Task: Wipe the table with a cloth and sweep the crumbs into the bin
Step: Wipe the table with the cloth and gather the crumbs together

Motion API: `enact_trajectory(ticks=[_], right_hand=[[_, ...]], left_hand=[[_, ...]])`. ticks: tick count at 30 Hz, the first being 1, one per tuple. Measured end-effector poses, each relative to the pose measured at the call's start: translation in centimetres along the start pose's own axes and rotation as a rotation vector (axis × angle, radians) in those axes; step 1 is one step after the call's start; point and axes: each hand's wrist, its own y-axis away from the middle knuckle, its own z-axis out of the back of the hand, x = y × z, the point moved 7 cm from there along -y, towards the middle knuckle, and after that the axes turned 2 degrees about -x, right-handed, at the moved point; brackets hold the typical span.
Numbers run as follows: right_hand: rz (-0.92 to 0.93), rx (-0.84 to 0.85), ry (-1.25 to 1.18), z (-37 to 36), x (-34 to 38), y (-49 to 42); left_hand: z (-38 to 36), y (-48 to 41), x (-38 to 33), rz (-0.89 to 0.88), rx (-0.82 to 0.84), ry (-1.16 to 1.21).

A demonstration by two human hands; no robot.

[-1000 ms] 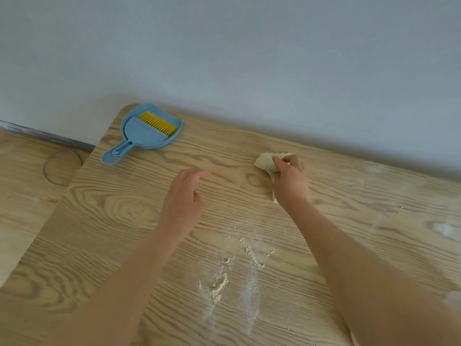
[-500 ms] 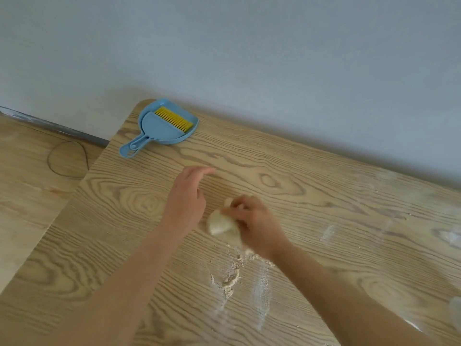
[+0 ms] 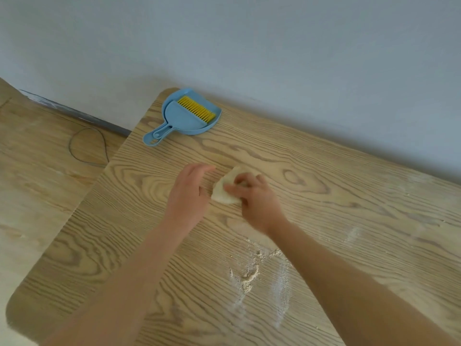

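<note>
No lettering, label, brand mark or number can be read anywhere in the head view: the blue dustpan [image 3: 210, 124], the brush [image 3: 185, 118] lying in it, the cloth [image 3: 222, 192] and the wood-grain table [image 3: 349, 196] show only plain surfaces.
</note>
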Motion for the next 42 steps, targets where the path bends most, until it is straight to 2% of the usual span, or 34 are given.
enact_trajectory(ticks=[4,6,10,13,16,18,19,21,24,27,30,32,37,42], right_hand=[[0.06,0.137,-0.101,-0.6,1.6,5.5],[-0.003,0.09,-0.156,0.5,0.8,7.0],[-0.322,-0.304,-0.278,6.6,-4.8,8.6],[-0.539,-0.484,-0.17,10.8,-10.1,10.8],[-0.822,-0.537,-0.039,12.8,-15.4,13.9],[-0.98,-0.469,0.045,12.3,-17.2,15.3],[-1.003,-0.431,0.077,11.7,-17.3,15.4],[-0.934,-0.397,0.118,10.3,-15.5,14.7],[-0.677,-0.351,0.106,7.0,-10.5,13.1],[-0.485,-0.287,0.045,4.0,-6.3,13.4],[-0.382,-0.235,-0.081,2.5,-3.5,14.7],[-0.387,-0.265,-0.175,2.6,-3.0,15.1],[-0.572,-0.571,-0.212,6.3,-4.3,17.1],[-0.635,-0.604,-0.123,7.6,-3.8,20.8]], left_hand=[[-0.4,0.0,-1.2,-0.04,0.015,0.015],[-1.1,0.0,-2.4,-0.081,0.038,0.018],[-3.8,0.8,-5.4,-0.184,0.118,0.033],[-5.4,1.4,-7.2,-0.243,0.162,0.048],[-6.3,1.6,-8.3,-0.275,0.17,0.039],[-6.7,1.7,-8.8,-0.299,0.183,0.031],[-6.7,1.8,-8.8,-0.303,0.188,0.032],[-6.6,1.9,-8.6,-0.3,0.197,0.034],[-6.3,1.9,-8.2,-0.281,0.203,0.043],[-6.2,2.1,-8.6,-0.283,0.215,0.041],[-5.9,2.7,-9.4,-0.306,0.224,0.031],[-5.8,3.0,-9.8,-0.327,0.231,0.031],[-5.2,3.9,-10.9,-0.37,0.251,0.04],[-5.2,5.7,-12.6,-0.44,0.291,0.068]])
